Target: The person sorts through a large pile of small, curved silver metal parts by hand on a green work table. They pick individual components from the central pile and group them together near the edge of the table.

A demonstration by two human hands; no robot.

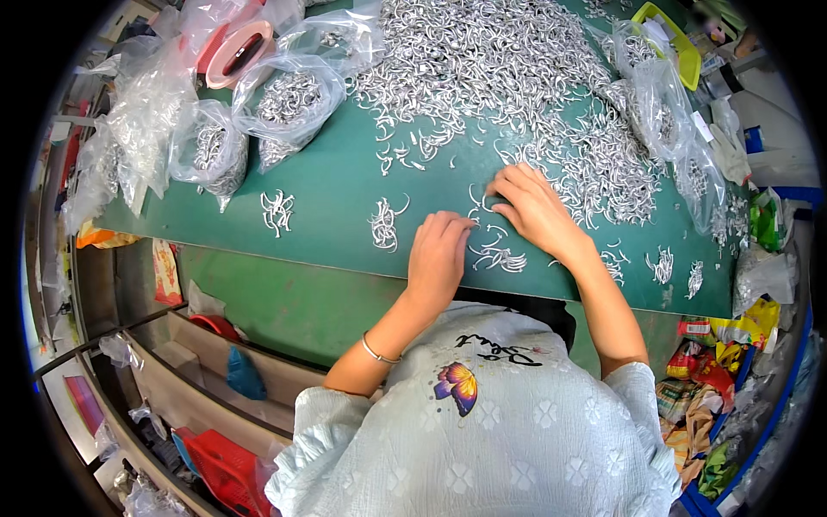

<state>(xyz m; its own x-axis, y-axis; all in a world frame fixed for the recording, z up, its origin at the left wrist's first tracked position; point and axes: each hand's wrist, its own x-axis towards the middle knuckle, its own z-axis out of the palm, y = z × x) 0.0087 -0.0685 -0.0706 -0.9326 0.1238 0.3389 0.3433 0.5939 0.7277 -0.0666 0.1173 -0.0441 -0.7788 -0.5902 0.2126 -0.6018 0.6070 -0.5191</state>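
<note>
A large heap of small curved silver metal pieces (482, 60) covers the far middle and right of the green tabletop (327, 207). Near the table's front edge, my left hand (439, 250) has its fingers pressed together by a few loose pieces; what they pinch is hidden. My right hand (536, 209) lies at the heap's near edge, fingers bent, the thumb apart from them. Just below and between both hands sits a small loose pile of pieces (504, 258). To the left lie two more small piles, one nearer (384, 226) and one farther off (277, 213).
Clear plastic bags of silver pieces (289, 99) stand at the left, beside a pink dish (239, 56). More small piles (662, 265) lie at the right front. A filled bag (659, 112) and a yellow-green basket (680, 47) are farther right. Below left is a red basket (226, 465).
</note>
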